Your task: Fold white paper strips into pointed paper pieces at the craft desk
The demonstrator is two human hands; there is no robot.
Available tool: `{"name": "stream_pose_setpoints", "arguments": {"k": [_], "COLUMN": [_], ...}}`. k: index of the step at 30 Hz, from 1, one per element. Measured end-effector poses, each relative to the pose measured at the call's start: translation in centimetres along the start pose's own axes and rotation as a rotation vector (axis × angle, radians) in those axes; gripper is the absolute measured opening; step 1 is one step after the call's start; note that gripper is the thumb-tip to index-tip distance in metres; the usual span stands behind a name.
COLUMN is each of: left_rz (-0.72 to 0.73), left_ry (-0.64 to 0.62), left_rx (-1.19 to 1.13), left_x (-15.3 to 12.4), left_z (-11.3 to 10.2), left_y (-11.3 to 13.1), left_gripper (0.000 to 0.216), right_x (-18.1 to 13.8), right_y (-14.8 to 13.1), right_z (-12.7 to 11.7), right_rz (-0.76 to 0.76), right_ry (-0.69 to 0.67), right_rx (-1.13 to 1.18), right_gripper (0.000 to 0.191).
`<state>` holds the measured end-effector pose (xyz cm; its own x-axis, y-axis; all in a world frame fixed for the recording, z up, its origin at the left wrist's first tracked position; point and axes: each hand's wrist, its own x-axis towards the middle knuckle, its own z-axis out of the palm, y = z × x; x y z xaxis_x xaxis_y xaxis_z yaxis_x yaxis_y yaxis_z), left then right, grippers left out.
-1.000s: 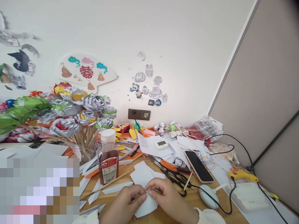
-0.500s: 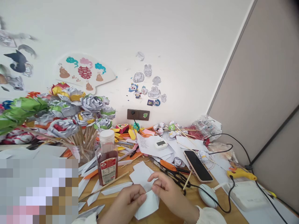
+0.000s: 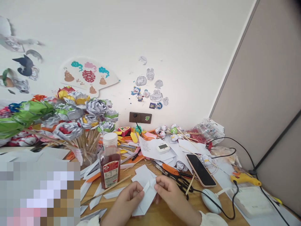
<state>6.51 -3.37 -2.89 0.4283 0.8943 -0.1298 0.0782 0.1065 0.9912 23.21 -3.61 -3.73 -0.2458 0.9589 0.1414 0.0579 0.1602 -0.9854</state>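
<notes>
The folded paper (image 3: pixel 147 199) partly hides the right hand (image 3: pixel 168 189), pixelation (image 3: pixel 39 194) covers the lower left, and a farther sheet (image 3: pixel 152 150) bears illegibly small writing (image 3: pixel 146 147).

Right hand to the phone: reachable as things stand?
Probably yes, reaching over: the scissors and a wooden stick lie between the right hand and the phone, which looks uncovered. That hand holds the folded paper, though.

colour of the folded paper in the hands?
The folded paper is plain white; best seen in the head view, the only one.
</notes>
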Motion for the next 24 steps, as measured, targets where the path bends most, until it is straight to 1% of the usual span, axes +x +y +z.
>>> {"name": "stream_pose_setpoints", "arguments": {"k": [4, 8, 12, 15, 18, 20, 22, 24], "left_rz": [0.051, 0.022, -0.002, 0.01, 0.038, 0.029, 0.002, -0.03], "left_ry": [-0.078, -0.095, -0.103, -0.08, -0.018, 0.025, 0.056, 0.073], "left_rx": [-0.009, 0.054, 0.064, 0.024, -0.088, -0.176, -0.254, -0.293], "left_x": [-0.1, -0.2, -0.5, -0.5, -0.1, 0.1, 0.2, 0.4], "left_z": [0.1, 0.3, 0.5, 0.5, 0.0, -0.4, -0.7, -0.9], "left_y": [-0.3, -0.4, -0.3, -0.2, 0.0, 0.3, 0.5, 0.5], "left_gripper": [0.033, 0.034, 0.035, 0.036, 0.036, 0.036, 0.034, 0.033], "right_x": [-0.4, -0.7, -0.9, -1.0, -0.8, -0.6, -0.4, -0.3], "right_y": [-0.5, -1.0, -1.2, -1.1, -0.7, -0.3, 0.1, 0.2], "right_z": [0.4, 0.5, 0.4, 0.4, 0.3, 0.4, 0.4, 0.5], "right_rz": [0.018, 0.029, 0.003, -0.03, -0.052, -0.068, -0.046, 0.006], "right_ry": [-0.021, -0.077, -0.058, -0.049, -0.029, -0.036, -0.056, -0.054], "right_rx": [-0.035, -0.087, -0.112, -0.108, -0.042, -0.015, -0.026, -0.073], "right_gripper": [0.019, 0.015, 0.016, 0.021, 0.028, 0.03, 0.028, 0.019]}}
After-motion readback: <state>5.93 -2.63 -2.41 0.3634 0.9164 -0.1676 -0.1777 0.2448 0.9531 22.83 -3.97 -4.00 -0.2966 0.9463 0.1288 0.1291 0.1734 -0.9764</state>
